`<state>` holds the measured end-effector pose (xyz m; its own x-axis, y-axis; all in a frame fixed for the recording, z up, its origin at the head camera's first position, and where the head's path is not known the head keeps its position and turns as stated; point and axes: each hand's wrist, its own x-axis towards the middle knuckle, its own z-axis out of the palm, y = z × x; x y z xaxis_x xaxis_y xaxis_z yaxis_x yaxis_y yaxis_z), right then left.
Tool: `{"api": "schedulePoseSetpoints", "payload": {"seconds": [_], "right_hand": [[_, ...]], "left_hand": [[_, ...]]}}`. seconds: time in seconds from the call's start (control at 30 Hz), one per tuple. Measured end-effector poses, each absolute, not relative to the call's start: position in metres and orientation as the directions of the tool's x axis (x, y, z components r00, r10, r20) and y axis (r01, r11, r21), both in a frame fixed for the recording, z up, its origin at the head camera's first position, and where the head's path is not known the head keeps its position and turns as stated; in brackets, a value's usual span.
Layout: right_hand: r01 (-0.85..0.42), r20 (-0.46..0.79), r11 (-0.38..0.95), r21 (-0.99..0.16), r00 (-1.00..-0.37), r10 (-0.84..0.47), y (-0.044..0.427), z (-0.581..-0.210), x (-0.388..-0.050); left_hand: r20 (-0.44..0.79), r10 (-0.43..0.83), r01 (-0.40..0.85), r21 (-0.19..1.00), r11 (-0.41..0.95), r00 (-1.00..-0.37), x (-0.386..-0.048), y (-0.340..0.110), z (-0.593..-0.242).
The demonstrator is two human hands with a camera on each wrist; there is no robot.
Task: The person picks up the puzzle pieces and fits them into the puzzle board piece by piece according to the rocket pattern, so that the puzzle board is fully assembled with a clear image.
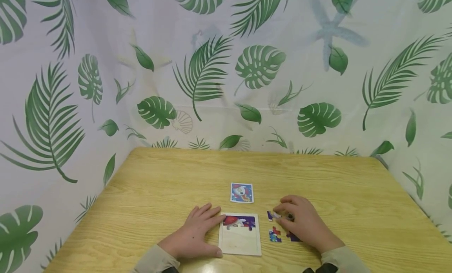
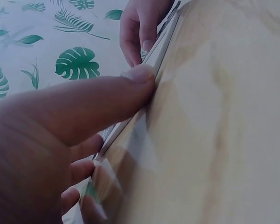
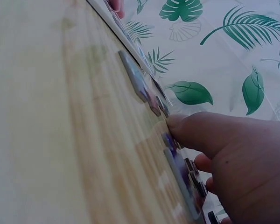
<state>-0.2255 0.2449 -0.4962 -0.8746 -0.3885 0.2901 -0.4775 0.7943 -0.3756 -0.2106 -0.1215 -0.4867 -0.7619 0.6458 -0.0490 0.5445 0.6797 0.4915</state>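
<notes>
A white-framed puzzle board (image 1: 240, 241) lies on the table, its top row filled with red and purple pieces. My left hand (image 1: 199, 234) rests against the board's left side, fingers spread and thumb at the lower left corner; that thumb (image 2: 116, 95) touches the board's edge in the left wrist view. To the right of the board my right hand (image 1: 305, 222) hovers low over loose puzzle pieces, thumb and fingers apart. Nearest its fingertips is a purple-and-white piece (image 1: 270, 215). Below lies a red-and-blue piece (image 1: 275, 235). A dark purple piece (image 1: 294, 237) is partly hidden under the hand.
Behind the board lies a small picture card (image 1: 241, 193) with a white and red figure on blue. The wooden table (image 1: 176, 175) ends at a leaf-patterned cloth (image 1: 212, 80) hanging behind and at both sides.
</notes>
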Motion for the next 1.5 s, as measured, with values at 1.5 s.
{"api": "schedulePoseSetpoints", "payload": {"seconds": [1.5], "right_hand": [[-0.541, 0.259, 0.709, -0.453, -0.841, -0.476, 0.138, -0.492, -0.207]], "left_hand": [[-0.04, 0.65, 0.56, 0.47, 0.682, -0.759, -0.209, -0.121, -0.487]]}}
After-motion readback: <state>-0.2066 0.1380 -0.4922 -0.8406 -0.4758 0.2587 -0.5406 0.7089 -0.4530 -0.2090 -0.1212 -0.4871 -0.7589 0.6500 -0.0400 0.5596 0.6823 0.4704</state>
